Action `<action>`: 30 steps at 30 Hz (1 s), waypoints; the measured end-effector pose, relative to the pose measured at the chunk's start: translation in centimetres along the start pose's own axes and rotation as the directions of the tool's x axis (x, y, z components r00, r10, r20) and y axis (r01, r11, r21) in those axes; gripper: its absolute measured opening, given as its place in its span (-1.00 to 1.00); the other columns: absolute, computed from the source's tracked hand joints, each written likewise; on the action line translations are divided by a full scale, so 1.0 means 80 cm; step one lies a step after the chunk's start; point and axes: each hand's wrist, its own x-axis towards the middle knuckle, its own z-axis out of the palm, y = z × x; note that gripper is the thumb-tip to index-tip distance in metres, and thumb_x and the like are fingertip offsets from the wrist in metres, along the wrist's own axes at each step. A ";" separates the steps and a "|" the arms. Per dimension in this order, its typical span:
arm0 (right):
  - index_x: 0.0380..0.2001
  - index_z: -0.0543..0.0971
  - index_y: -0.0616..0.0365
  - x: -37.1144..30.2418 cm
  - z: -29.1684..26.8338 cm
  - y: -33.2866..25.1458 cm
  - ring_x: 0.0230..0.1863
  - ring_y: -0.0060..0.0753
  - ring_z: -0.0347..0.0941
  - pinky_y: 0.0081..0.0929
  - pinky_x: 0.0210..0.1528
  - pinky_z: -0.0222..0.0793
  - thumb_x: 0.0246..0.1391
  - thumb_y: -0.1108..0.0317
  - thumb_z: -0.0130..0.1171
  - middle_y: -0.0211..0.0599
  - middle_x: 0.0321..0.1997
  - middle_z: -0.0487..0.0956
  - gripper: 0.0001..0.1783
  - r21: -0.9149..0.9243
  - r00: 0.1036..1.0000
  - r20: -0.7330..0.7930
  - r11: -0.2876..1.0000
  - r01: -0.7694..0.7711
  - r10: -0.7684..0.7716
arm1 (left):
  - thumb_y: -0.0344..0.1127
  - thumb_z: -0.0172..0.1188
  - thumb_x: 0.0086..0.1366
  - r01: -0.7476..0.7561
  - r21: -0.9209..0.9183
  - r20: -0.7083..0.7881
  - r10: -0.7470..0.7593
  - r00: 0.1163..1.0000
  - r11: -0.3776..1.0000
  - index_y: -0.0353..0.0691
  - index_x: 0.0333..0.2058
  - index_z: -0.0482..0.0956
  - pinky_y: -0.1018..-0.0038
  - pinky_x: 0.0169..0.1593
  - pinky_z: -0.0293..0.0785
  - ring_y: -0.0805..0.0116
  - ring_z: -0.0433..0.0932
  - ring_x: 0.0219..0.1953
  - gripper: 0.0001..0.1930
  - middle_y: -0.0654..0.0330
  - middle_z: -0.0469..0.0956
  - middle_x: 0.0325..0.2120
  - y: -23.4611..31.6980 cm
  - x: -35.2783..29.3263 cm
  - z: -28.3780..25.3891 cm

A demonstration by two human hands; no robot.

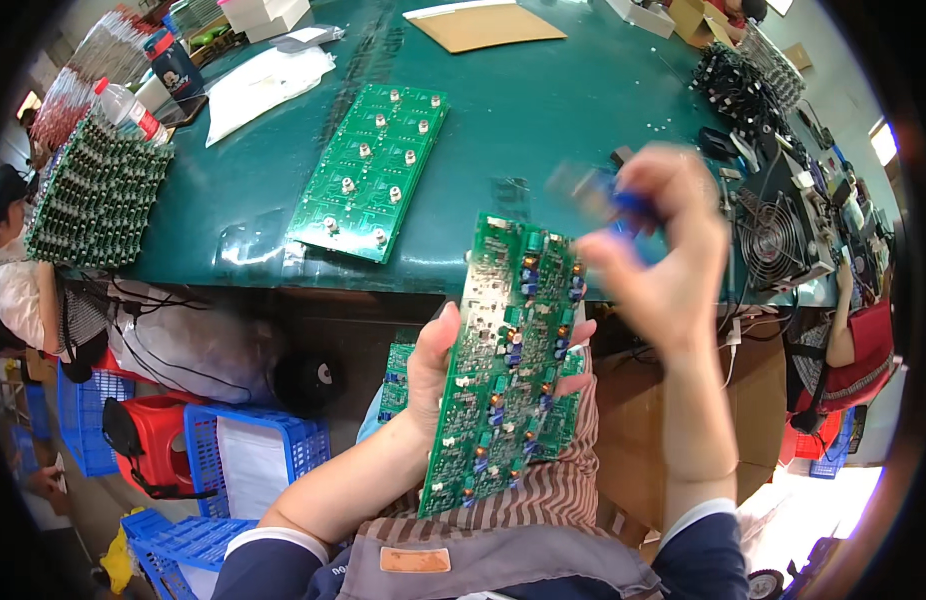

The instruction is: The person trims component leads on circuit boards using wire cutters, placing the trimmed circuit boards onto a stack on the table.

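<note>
A populated green circuit board panel (pixel 498 370) stands tilted above my lap, at the table's front edge. My left hand (pixel 431 375) is closed round it, thumb at the left edge and fingertips showing at the right edge. Close to the panel's upper right corner, my right hand (pixel 678 250) is smeared by motion. It grips a blue-handled tool (pixel 635 208) whose greyish tip is too blurred to make out. Another green panel (pixel 395 385) lies on my lap, partly hidden behind the one I hold. On the table lies a green panel (pixel 368 172) with two rows of round metal parts.
Stacked boards (pixel 98 195) stand at the table's left, near a bottle (pixel 128 108) and a white bag (pixel 268 88). Cardboard (pixel 488 25) lies at the far side. Black cables (pixel 748 85) and a fan (pixel 771 238) are on the right. Blue baskets (pixel 308 435) stand on the floor.
</note>
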 end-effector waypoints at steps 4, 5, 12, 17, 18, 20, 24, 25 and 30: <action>-0.26 0.54 0.14 -0.061 0.054 0.013 -0.34 -0.26 0.48 -0.36 -0.26 0.42 -0.35 0.08 0.62 -0.32 -0.33 0.55 -0.38 -0.050 0.999 0.024 0.998 -0.032 0.033 | 0.49 -0.03 0.21 -0.022 0.025 -0.172 0.026 0.985 0.999 -0.17 0.32 0.25 -0.20 0.27 0.29 -0.08 0.37 0.26 -0.06 -0.09 0.35 0.23 0.016 -0.008 -0.017; -0.26 0.54 0.14 -0.065 0.058 0.012 -0.34 -0.26 0.48 -0.36 -0.26 0.42 -0.35 0.08 0.62 -0.32 -0.33 0.55 -0.38 -0.044 0.999 0.030 0.998 -0.040 0.041 | 0.49 -0.03 0.21 -0.022 0.022 -0.183 0.025 0.983 1.000 -0.17 0.32 0.25 -0.20 0.27 0.29 -0.08 0.37 0.26 -0.06 -0.09 0.35 0.23 0.017 -0.009 -0.018; -0.26 0.57 0.11 -0.071 0.068 0.010 -0.29 -0.23 0.45 -0.29 -0.18 0.31 -0.38 0.05 0.61 -0.35 -0.34 0.55 -0.39 -0.228 0.998 0.035 0.972 0.058 -0.052 | 0.40 -0.12 0.32 -0.051 -0.141 -0.167 0.027 0.986 0.989 -0.22 0.30 0.27 -0.02 0.17 0.47 -0.02 0.51 0.13 -0.16 -0.11 0.43 0.16 0.010 -0.009 -0.036; -0.27 0.58 0.12 -0.069 0.065 0.010 -0.33 -0.24 0.45 -0.31 -0.23 0.33 -0.36 0.02 0.60 -0.35 -0.37 0.54 -0.39 -0.281 0.997 0.057 0.957 0.068 -0.054 | 0.41 -0.13 0.31 -0.026 -0.035 -0.172 0.020 0.985 0.999 -0.25 0.28 0.28 -0.01 0.12 0.49 -0.05 0.52 0.09 -0.14 -0.14 0.44 0.13 0.010 -0.010 -0.032; -0.27 0.58 0.12 -0.070 0.065 0.009 -0.33 -0.24 0.45 -0.31 -0.23 0.33 -0.36 0.02 0.60 -0.35 -0.37 0.54 -0.39 -0.280 0.997 0.060 0.958 0.065 -0.050 | 0.41 -0.13 0.31 -0.024 -0.024 -0.199 0.019 0.980 0.999 -0.26 0.28 0.28 0.00 0.11 0.50 -0.06 0.53 0.07 -0.13 -0.15 0.45 0.12 0.009 -0.009 -0.031; -0.29 0.59 0.13 -0.071 0.064 0.006 -0.39 -0.24 0.46 -0.33 -0.31 0.37 -0.37 0.02 0.60 -0.33 -0.41 0.54 -0.40 -0.271 0.997 0.074 0.963 -0.003 0.024 | 0.41 -0.13 0.31 -0.031 -0.058 -0.199 0.019 0.980 0.998 -0.26 0.28 0.28 0.00 0.10 0.50 -0.06 0.54 0.06 -0.14 -0.15 0.45 0.12 0.008 -0.009 -0.034; -0.31 0.60 0.14 -0.073 0.064 0.008 -0.44 -0.21 0.47 -0.33 -0.37 0.40 -0.38 0.03 0.61 -0.30 -0.43 0.55 -0.41 -0.235 0.994 0.086 0.971 -0.048 0.070 | 0.40 -0.14 0.31 -0.041 -0.065 -0.223 0.026 0.974 0.997 -0.27 0.27 0.28 0.03 0.08 0.51 -0.05 0.55 0.04 -0.14 -0.14 0.46 0.10 0.006 -0.008 -0.036; -0.31 0.61 0.14 -0.074 0.064 0.008 -0.44 -0.22 0.48 -0.34 -0.36 0.41 -0.38 0.04 0.61 -0.30 -0.44 0.55 -0.42 -0.237 0.993 0.080 0.970 -0.062 0.083 | 0.40 -0.14 0.31 -0.041 -0.066 -0.226 0.025 0.974 0.997 -0.27 0.27 0.28 0.03 0.08 0.51 -0.05 0.55 0.04 -0.14 -0.14 0.46 0.10 0.007 -0.007 -0.037; -0.31 0.61 0.14 -0.075 0.066 0.014 -0.46 -0.25 0.48 -0.36 -0.36 0.41 -0.37 0.06 0.61 -0.32 -0.45 0.56 -0.43 -0.255 0.997 0.058 0.967 -0.027 0.043 | 0.36 -0.20 0.37 -0.058 -0.150 -0.143 0.036 0.989 0.987 -0.26 0.27 0.29 0.06 0.08 0.53 0.00 0.56 0.04 -0.19 -0.12 0.48 0.08 0.008 -0.006 -0.045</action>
